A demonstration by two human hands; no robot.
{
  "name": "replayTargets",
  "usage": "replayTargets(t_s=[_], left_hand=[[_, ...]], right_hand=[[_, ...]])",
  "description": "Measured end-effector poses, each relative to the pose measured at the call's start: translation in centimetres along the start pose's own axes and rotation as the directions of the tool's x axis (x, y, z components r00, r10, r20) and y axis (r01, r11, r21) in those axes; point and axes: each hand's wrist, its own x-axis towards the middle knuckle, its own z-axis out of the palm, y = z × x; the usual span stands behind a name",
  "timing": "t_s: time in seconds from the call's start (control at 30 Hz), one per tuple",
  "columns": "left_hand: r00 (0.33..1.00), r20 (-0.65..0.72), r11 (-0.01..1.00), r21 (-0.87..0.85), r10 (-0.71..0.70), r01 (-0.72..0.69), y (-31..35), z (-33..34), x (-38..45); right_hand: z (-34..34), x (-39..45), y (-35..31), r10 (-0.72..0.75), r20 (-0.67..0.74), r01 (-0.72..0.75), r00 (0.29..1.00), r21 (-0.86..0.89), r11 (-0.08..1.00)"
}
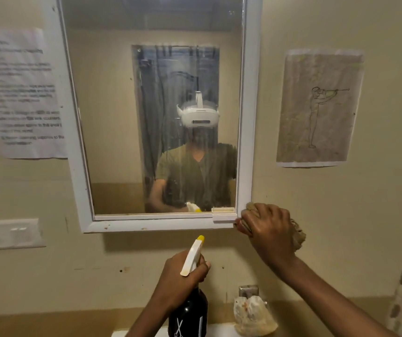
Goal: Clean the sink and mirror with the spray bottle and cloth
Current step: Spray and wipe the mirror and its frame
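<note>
Your right hand (269, 229) has its grip closed around a bunched brown cloth (297, 235), pressing it against the lower right corner of the mirror's white frame (248, 142). Your left hand (180, 276) is wrapped around the neck of a dark spray bottle (189, 310), whose white, yellow-tipped nozzle points up toward the glass just below the frame. The mirror (151, 93) looks streaky. A cloth-wrapped tap (251, 312) sits below your right wrist.

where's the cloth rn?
Head view, right of centre: the cloth is bunched in the right hand, pressed at the mirror frame's lower-right corner.
</note>
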Motion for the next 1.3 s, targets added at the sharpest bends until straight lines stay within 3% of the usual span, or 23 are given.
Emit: replayTargets(t_s=[0.13, 0.23, 0.4, 0.5, 0.63, 0.77, 0.93, 1.03, 1.07, 1.2, 1.3], left_hand=[[0.999, 0.047, 1.0, -0.021, 0.014, -0.013, 0.1, -0.3, -0.1], [0.999, 0.047, 1.0, -0.025, 0.011, -0.01, -0.1, -0.2, 0.2], [0.999, 0.03, 1.0, -0.007, 0.031, -0.031, 0.2, 0.4, 0.6], [1.0, -0.012, 1.0, 0.004, 0.026, -0.026, 0.2, 0.5, 0.7], [0.993, 0.101, 0.998, 0.01, 0.061, -0.062, 0.1, 0.1, 1.0], [0.998, 0.032, 0.998, 0.005, 0.058, -0.058, -0.1, 0.6, 1.5], [0.999, 0.017, 0.999, -0.022, 0.051, -0.05, -0.8, 1.1, 1.8], [0.998, 0.037, 0.999, -0.004, 0.042, -0.042, -1.2, 1.0, 1.9], [0.998, 0.04, 0.999, 0.003, 0.044, -0.045, -1.2, 1.1, 1.9], [0.997, 0.039, 0.998, -0.004, 0.06, -0.06, -0.5, 1.4, 2.0], [0.996, 0.012, 0.997, 0.003, 0.083, -0.083, -0.3, 1.4, 2.0]], right_hand=[[1.1, 0.3, -4.6, -0.13, -0.076, 0.132, 0.989, 0.024, 0.991], [1.4, -0.3, -3.3, -0.21, -0.077, 0.209, 0.975, -0.016, 0.978], [1.1, -0.9, -1.6, 0.043, -0.036, -0.044, 0.998, -0.015, 0.999], [1.5, -0.6, -4.9, 0.008, -0.04, -0.01, 0.999, -0.033, 0.999], [1.1, -0.3, -5.2, 0.006, -0.004, -0.006, 1.0, -0.008, 1.0], [0.8, 0.0, -3.7, 0.227, -0.036, -0.227, 0.973, 0.005, 0.974], [1.6, 0.2, -7.6, 0.142, -0.022, -0.143, 0.99, -0.053, 0.988], [1.1, -0.1, -6.1, 0.049, 0.026, -0.047, 0.998, -0.054, 0.997], [1.0, -0.2, -5.3, 0.059, 0.048, -0.057, 0.997, -0.032, 0.998], [0.4, 0.1, -3.9, 0.361, 0.049, -0.363, 0.931, 0.05, 0.93], [0.6, 0.5, -7.0, 0.264, 0.058, -0.264, 0.963, -0.009, 0.965]])
